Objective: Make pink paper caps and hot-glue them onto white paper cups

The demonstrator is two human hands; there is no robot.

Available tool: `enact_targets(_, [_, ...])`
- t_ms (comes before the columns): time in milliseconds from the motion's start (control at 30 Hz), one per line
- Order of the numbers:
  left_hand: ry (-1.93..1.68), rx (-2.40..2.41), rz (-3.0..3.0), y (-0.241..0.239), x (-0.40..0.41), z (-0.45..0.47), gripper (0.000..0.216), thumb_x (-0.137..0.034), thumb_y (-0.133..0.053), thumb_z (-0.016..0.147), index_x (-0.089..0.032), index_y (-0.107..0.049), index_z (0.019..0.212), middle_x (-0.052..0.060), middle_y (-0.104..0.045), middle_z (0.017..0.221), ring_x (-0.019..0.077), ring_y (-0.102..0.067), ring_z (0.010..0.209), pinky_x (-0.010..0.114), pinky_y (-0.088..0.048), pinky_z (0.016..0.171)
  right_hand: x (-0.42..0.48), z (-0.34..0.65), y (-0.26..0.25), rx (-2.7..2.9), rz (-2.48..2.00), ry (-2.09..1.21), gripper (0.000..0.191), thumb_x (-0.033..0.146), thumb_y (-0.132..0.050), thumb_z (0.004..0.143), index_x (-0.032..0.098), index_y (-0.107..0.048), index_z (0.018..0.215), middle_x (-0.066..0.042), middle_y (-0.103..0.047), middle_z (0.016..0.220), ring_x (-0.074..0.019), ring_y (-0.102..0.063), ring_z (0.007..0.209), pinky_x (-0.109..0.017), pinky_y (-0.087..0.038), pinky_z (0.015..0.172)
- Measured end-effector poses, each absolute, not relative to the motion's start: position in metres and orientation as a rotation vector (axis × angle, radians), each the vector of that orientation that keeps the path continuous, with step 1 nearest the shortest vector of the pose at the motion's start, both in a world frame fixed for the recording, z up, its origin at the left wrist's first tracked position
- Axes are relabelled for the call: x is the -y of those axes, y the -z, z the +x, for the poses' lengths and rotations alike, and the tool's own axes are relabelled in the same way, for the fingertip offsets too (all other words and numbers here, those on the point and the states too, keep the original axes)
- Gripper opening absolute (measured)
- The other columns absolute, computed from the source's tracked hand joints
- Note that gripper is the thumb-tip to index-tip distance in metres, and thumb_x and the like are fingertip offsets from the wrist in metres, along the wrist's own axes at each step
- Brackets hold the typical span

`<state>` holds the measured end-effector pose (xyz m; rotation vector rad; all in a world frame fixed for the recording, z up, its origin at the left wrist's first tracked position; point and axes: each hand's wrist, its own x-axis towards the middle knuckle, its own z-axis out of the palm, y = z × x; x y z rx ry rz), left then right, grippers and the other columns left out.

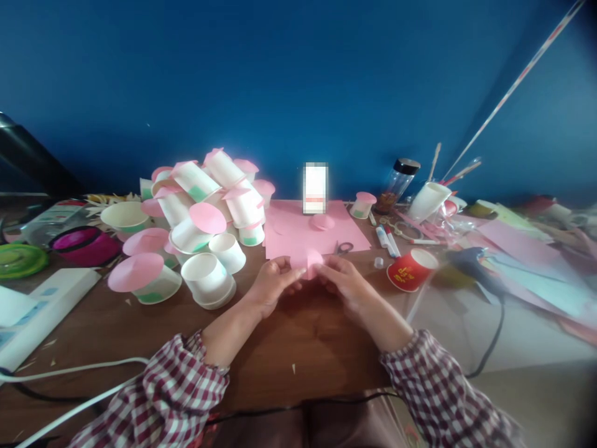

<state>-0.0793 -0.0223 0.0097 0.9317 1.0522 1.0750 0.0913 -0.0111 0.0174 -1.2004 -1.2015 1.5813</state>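
Observation:
Both my hands meet over the brown table near its middle, pinching a small pink paper cone (308, 260) between their fingertips. My left hand (276, 281) grips its left side with curled fingers. My right hand (342, 279) grips its right side the same way. Just behind them lies a pink paper sheet (298, 233) with a pink cone (323, 221) and small scissors (344, 248) on it. To the left stands a heap of white paper cups (205, 205), several capped with pink cones.
A red paper cup (411, 269) lies tipped right of my hands, next to a glue gun (469, 261) with its cord. Pens, a jar (396, 185) and coloured paper crowd the right. Bowls, a white power strip (41, 308) and cables sit at left. A blue wall stands behind.

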Motion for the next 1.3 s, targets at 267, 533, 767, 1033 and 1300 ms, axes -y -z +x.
enact_targets(267, [-1.098, -1.042, 0.928, -0.0039, 0.0209, -0.0797, 0.030, -0.032, -0.076, 0.065, -0.013, -0.060, 0.083, 0.000, -0.063, 0.066, 0.0061, -0.053, 0.049, 0.017, -0.038, 0.044, 0.0103, 0.0902, -0.0154, 1.245, -1.191, -1.559, 0.028, 0.042, -0.071, 0.067, 0.016, -0.059, 0.071, 0.004, -0.050, 0.056, -0.0065, -0.040, 0.050, -0.019, -0.025, 0.045])
enact_targets(533, [-1.121, -1.057, 0.956, -0.0002, 0.0196, -0.0784, 0.030, -0.034, -0.075, 0.066, -0.013, -0.061, 0.080, -0.002, -0.060, 0.061, 0.0045, -0.047, 0.042, 0.017, -0.035, 0.040, 0.0123, 0.0883, -0.0188, 1.237, -1.192, -1.553, 0.026, 0.041, -0.070, 0.067, 0.017, -0.060, 0.071, 0.001, -0.060, 0.066, -0.0075, -0.045, 0.055, -0.019, -0.028, 0.046])
enact_targets(767, [-1.118, -1.055, 0.951, -0.0022, 0.0205, -0.0781, 0.030, -0.034, -0.075, 0.066, -0.013, -0.061, 0.082, -0.002, -0.059, 0.060, 0.0044, -0.047, 0.042, 0.017, -0.034, 0.040, 0.0135, 0.0861, -0.0195, 1.274, -1.218, -1.477, 0.026, 0.040, -0.070, 0.069, 0.016, -0.059, 0.072, -0.002, -0.064, 0.070, -0.0088, -0.048, 0.057, -0.019, -0.030, 0.046])
enact_targets(1033, [-1.119, -1.071, 0.954, -0.0036, 0.0209, -0.0780, 0.030, -0.034, -0.075, 0.066, -0.013, -0.062, 0.082, -0.002, -0.059, 0.061, 0.0041, -0.046, 0.042, 0.017, -0.034, 0.040, 0.0119, 0.0870, -0.0178, 1.238, -1.210, -1.500, 0.029, 0.040, -0.074, 0.064, 0.018, -0.060, 0.077, 0.001, -0.062, 0.067, -0.0098, -0.051, 0.058, -0.019, -0.032, 0.047])
enact_targets(1300, [-1.130, -1.086, 0.953, -0.0015, 0.0194, -0.0788, 0.029, -0.033, -0.074, 0.066, -0.013, -0.063, 0.083, -0.001, -0.061, 0.063, 0.0041, -0.045, 0.042, 0.017, -0.034, 0.040, 0.0113, 0.0878, -0.0165, 1.245, -1.219, -1.488, 0.032, 0.042, -0.075, 0.063, 0.017, -0.060, 0.076, 0.001, -0.060, 0.064, -0.0094, -0.051, 0.057, -0.020, -0.033, 0.047])
